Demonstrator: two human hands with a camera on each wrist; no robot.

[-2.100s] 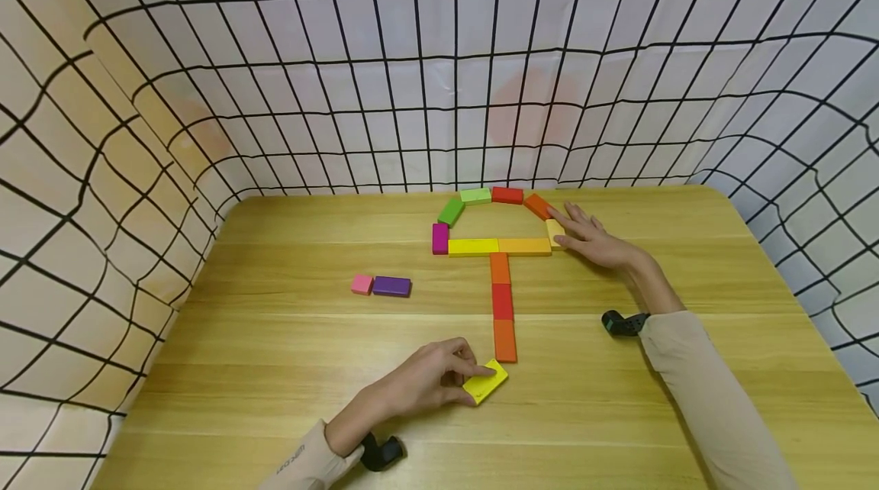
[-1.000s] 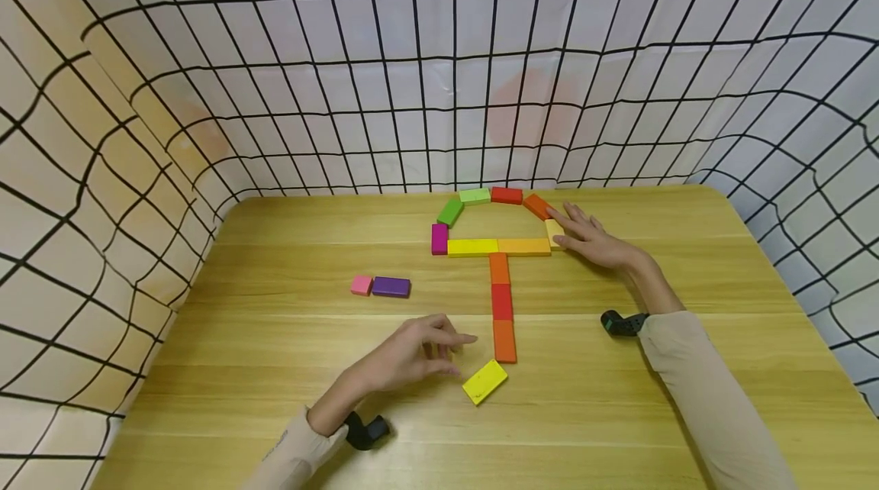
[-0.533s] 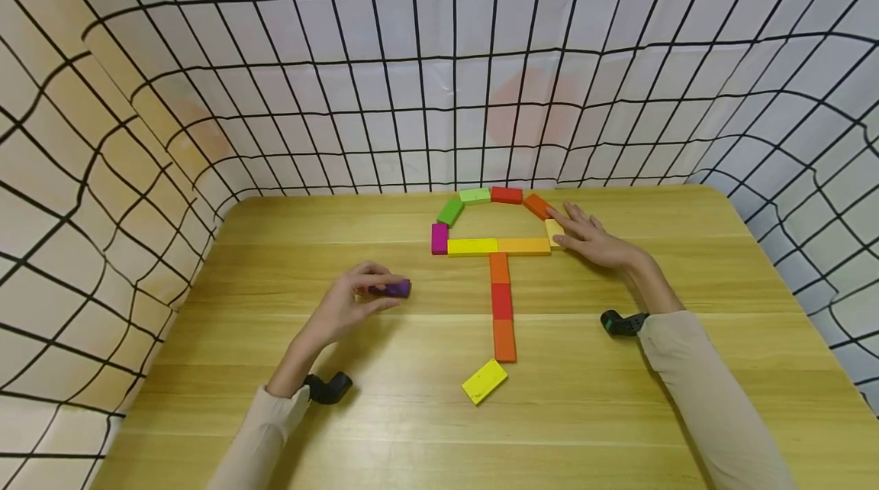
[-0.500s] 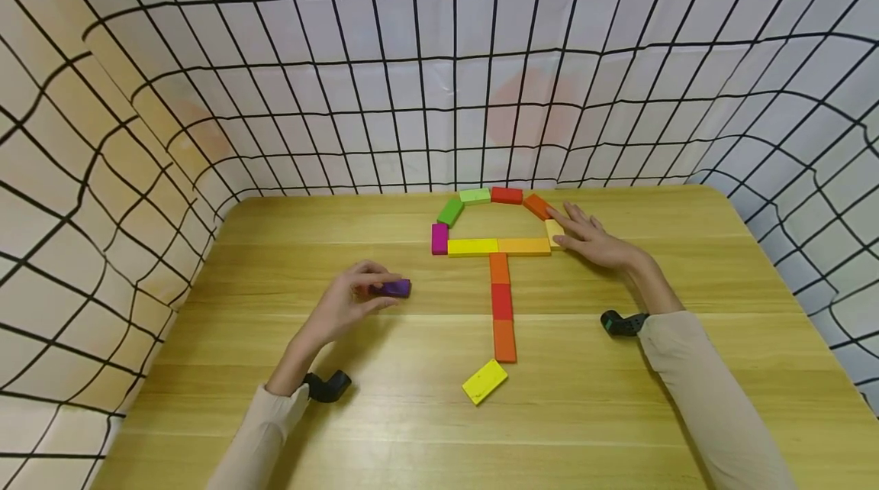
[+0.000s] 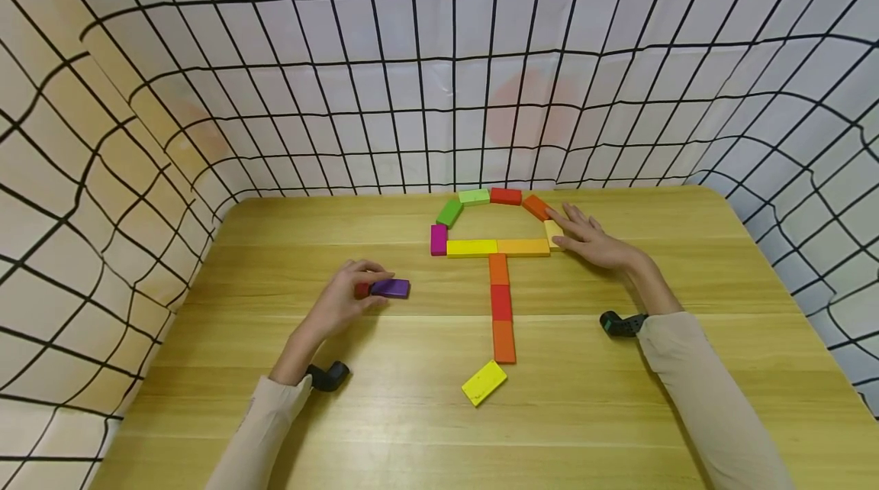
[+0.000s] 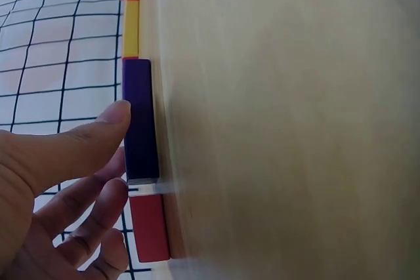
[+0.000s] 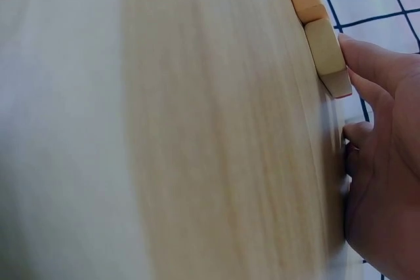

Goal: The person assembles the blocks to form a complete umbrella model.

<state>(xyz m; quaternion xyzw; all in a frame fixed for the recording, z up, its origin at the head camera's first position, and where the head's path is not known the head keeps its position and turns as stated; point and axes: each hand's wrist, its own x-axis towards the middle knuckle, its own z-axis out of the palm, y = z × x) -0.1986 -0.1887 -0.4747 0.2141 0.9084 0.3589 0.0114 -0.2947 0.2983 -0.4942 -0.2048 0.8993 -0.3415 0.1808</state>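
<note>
My left hand is at the left end of a purple block, thumb on its near side and fingers on its far side. In the left wrist view the thumb touches the purple block, and the fingers' contact behind it is hidden. A small pinkish-red block lies off its end, partly covered by the hand in the head view. My right hand lies with extended fingers against a pale yellow block at the right of an arch of blocks. The thumb reaches that block's edge in the right wrist view.
A yellow block and a light orange block form a bar under the arch. Below runs a stem of orange and red blocks. One yellow block lies askew at its foot. Black wire netting rises behind the wooden table.
My left hand has let go of the yellow block below the stem and travelled left and away to the purple block, then slid slightly left along it. The right hand has stayed put.
</note>
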